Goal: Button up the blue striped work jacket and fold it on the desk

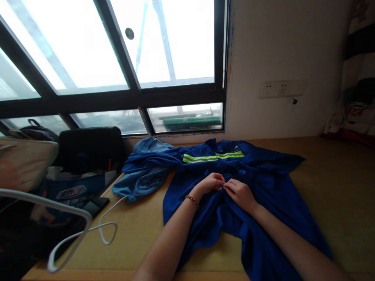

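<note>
A dark blue work jacket [193,199] with yellow-green and grey reflective strips across its chest lies spread on a yellowish board surface. My left hand [212,182] pinches the jacket's front near its middle, its fingertips closed on the cloth. Close against it, my right hand [238,191] pinches the same front edge from the other side. The fingertips of both hands nearly meet, and whatever small part lies between them is hidden. A beaded bracelet [192,201] circles my left wrist. The jacket's lower part hangs in folds beneath my forearms.
Light blue cloth [146,183] lies bunched beside the left sleeve. A white cable [108,224] loops across the board's left side. Further left are a dark phone-like object [101,202], a blue bag [73,191] and a black chair back [90,144]. A window and wall sockets [283,89] stand behind.
</note>
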{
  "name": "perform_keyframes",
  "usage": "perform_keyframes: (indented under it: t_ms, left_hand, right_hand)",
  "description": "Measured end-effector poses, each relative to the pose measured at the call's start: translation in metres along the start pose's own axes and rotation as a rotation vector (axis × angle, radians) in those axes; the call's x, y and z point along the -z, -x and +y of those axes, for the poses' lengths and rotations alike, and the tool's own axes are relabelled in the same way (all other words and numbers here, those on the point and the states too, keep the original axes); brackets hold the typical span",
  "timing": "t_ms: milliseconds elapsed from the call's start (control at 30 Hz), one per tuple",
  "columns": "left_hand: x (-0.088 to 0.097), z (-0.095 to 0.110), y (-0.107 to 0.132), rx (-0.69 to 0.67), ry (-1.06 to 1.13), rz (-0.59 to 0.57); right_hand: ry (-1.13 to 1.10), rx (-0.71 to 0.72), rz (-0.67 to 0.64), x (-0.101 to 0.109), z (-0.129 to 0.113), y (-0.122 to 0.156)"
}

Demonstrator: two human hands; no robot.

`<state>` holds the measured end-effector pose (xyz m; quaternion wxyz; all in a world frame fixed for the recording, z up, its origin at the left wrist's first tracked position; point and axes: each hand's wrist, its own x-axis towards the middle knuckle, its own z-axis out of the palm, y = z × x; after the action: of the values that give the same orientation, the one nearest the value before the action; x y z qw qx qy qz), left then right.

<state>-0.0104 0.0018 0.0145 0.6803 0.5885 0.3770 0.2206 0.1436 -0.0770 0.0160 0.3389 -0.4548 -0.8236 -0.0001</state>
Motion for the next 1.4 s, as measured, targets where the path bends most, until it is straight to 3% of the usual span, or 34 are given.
perform_keyframes:
  t_ms: [533,700,833,1033,1133,1300,1400]
  left_hand:
    - [0.004,-0.003,0.0,-0.062,0.075,-0.038]
    - [0.004,-0.004,0.001,-0.075,0.038,-0.061]
    - [0.002,-0.004,0.002,-0.103,-0.031,-0.056]
    - [0.0,-0.003,0.003,-0.145,-0.028,0.0]
    - [0.0,-0.003,0.004,-0.106,-0.008,0.01]
    - [-0.001,0.003,0.007,-0.066,0.077,-0.068]
    - [0.001,0.017,0.014,-0.068,0.159,-0.198]
  right_hand:
    - [-0.273,-0.213,0.022,-0.003,0.0,-0.001]
    - [-0.368,-0.3,-0.031,-0.009,0.004,0.0]
    - [-0.312,-0.338,-0.069,-0.014,0.002,0.002]
    - [-0.272,-0.368,0.091,-0.012,-0.003,0.0]
    - [-0.286,-0.327,0.072,-0.01,-0.003,0.0]
    - [-0.25,-0.299,0.107,-0.006,0.001,-0.001]
    - [-0.156,-0.294,0.205,0.009,0.008,-0.003]
